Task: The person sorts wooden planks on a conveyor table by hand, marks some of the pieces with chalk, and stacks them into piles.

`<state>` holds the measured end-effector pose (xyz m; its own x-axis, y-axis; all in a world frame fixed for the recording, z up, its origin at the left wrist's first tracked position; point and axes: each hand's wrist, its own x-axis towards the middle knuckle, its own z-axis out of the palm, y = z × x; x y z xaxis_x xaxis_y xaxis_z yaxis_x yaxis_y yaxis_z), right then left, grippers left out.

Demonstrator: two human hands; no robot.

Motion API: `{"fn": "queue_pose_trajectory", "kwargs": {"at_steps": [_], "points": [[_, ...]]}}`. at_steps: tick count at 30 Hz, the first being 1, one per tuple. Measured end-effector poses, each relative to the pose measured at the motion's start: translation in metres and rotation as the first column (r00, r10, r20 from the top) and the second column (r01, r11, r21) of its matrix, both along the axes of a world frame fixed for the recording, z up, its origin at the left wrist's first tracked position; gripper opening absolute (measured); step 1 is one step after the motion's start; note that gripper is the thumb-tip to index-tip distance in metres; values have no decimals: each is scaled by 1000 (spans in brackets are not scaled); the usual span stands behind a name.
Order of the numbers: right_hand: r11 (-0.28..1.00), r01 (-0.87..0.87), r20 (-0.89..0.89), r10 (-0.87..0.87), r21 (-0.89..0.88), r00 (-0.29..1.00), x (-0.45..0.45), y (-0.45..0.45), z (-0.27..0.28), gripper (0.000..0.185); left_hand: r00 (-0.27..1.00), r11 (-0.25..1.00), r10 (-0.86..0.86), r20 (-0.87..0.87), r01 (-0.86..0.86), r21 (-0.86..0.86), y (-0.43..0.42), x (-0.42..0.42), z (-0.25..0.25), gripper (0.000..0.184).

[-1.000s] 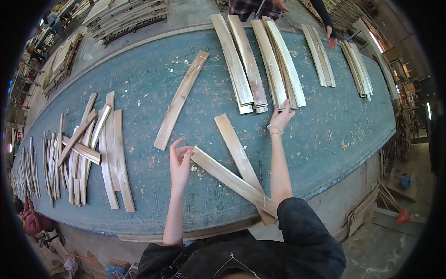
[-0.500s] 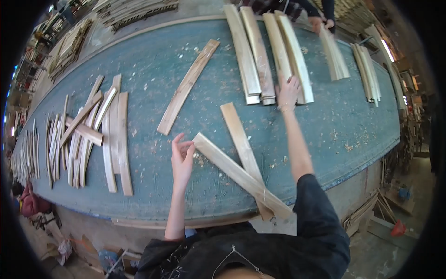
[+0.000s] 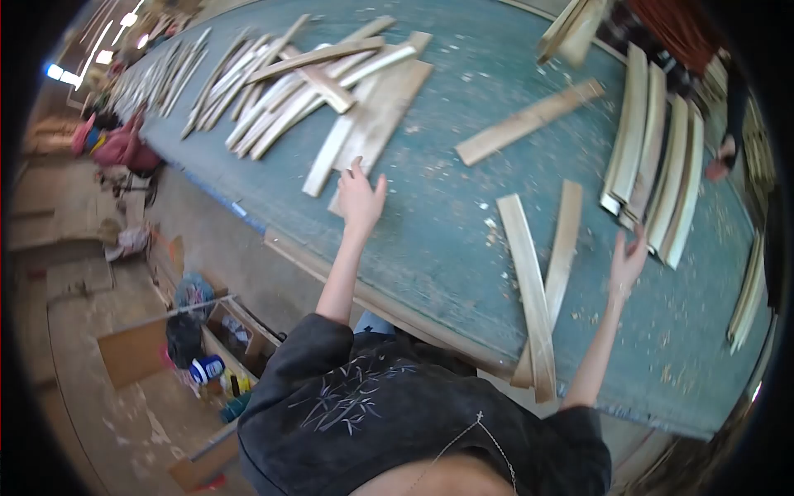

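Note:
My left hand (image 3: 361,195) has its fingers spread at the near end of a wide pale slat (image 3: 383,118), beside the heap of slats (image 3: 281,87); whether it touches the wood I cannot tell. My right hand (image 3: 628,258) is open just below the near ends of the upright-lying stacks of curved slats (image 3: 653,149). Between my hands, one slat (image 3: 529,289) crosses over another slat (image 3: 565,248) near the front edge. A single slat (image 3: 529,122) lies slantwise farther back on the blue-green table (image 3: 430,240).
Another person's hand (image 3: 720,160) is beyond the stacks at the right. Slats (image 3: 573,31) hang over the far edge near that person. More thin slats (image 3: 165,73) lie at the far left. A wooden box (image 3: 240,335) with bottles stands on the floor.
The view has swung left. My left hand has moved from the crossed slats to the heap's side. My right hand has come back off its stack. Slats near the other person have been lifted.

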<state>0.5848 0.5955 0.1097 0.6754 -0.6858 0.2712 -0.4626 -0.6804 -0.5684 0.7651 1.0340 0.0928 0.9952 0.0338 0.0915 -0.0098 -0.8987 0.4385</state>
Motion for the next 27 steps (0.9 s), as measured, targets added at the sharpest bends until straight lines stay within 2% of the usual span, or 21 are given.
{"fn": "queue_pose_trajectory", "kwargs": {"at_steps": [2,3,4,5,7,8,10,11,12,13,14,15,16,17,18,19,20,21,23,25,27], "points": [[896,-91,-42,121,435,992,-32,38,-20,52,998,940,-3,-56,22,340,19,3,-13,56],[730,19,-149,114,683,982,-48,48,-34,61,999,943,10,-46,6,333,29,6,-15,56],[637,117,-263,139,762,955,-61,56,-48,74,995,923,-58,-82,85,377,38,7,-17,59],[646,115,-263,137,755,955,-68,72,-49,74,984,894,-130,-125,171,414,45,8,-21,62],[867,-130,-118,211,481,970,-71,120,-41,95,979,894,-158,-126,196,404,65,21,-33,59],[870,-117,-126,200,478,972,-69,137,-31,95,978,897,-169,-123,204,392,74,25,-37,56],[971,30,-381,64,236,922,-59,169,-2,112,964,913,-225,-140,258,316,92,29,-40,43],[973,51,-387,41,225,921,-56,180,4,112,959,911,-246,-143,279,304,100,34,-39,43],[978,58,-454,40,201,890,-54,190,9,115,865,932,-360,-350,350,-93,107,39,-40,42],[982,64,-516,39,180,855,-52,201,13,117,707,831,-521,-479,292,-473,111,42,-22,41],[991,60,-545,13,116,838,-53,212,8,109,430,539,-653,-624,-315,-781,109,35,-2,46],[991,82,-549,-12,103,836,-52,220,3,109,413,535,-670,-617,-308,-787,108,26,10,46],[994,105,-563,-69,31,823,-50,227,-3,100,352,217,-809,-471,-566,-795,110,20,19,48],[991,131,-575,-130,-39,808,-52,233,-11,92,341,-92,-895,-288,-773,-628,112,14,23,50],[988,16,-443,-83,-153,893,-61,234,-21,74,307,-78,-901,-308,-811,-580,113,9,25,55],[985,44,-451,-115,-164,885,-61,241,-15,74,277,-60,-913,-301,-819,-571,114,3,26,55],[989,35,-411,27,141,911,-59,245,-8,68,281,40,-896,-344,-720,-693,115,-3,28,59],[902,5,-321,148,431,936,-55,249,3,62,296,139,-877,-378,-597,-790,116,-9,30,62],[438,161,-207,60,884,976,-26,282,40,54,275,216,-866,-418,-549,-808,116,-24,29,62],[220,-35,39,-12,975,999,8,309,48,47,369,528,-753,-544,-153,-835,115,-36,32,56],[22,-179,180,-53,984,982,57,333,44,46,363,504,-777,-515,-133,-854,115,-44,28,54]]}}
